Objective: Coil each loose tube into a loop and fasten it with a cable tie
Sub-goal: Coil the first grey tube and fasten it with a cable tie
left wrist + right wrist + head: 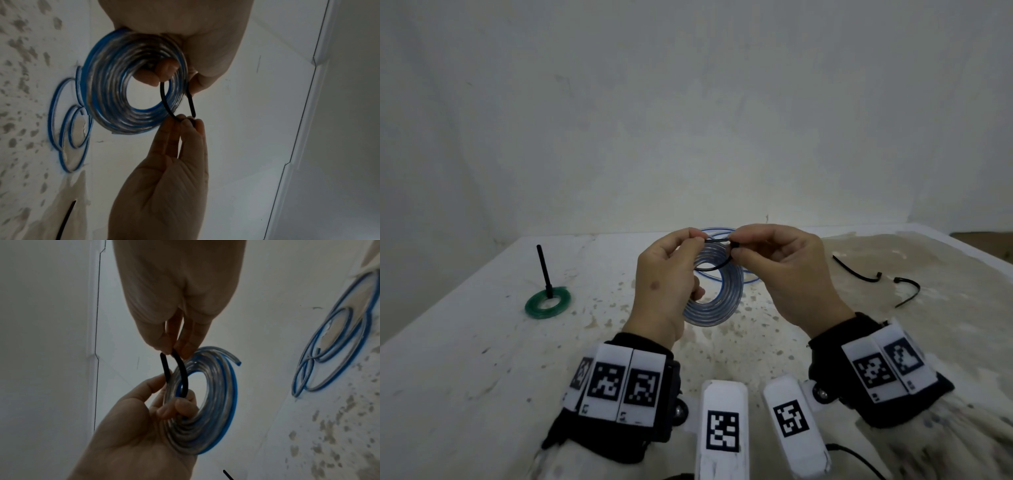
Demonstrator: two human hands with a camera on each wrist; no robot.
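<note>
Both hands (726,270) pinch black cable tie (714,266) looped round coiled tube (717,301).

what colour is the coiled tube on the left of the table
Green tube, coiled flat with a black tie sticking up from it; the head view shows it best.

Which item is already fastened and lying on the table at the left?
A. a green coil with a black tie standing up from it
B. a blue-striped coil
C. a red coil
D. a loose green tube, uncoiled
A: the green coil lies flat at the table's left with a black tie tail standing up from it, while the blue-striped coil is held in the left hand.
</note>
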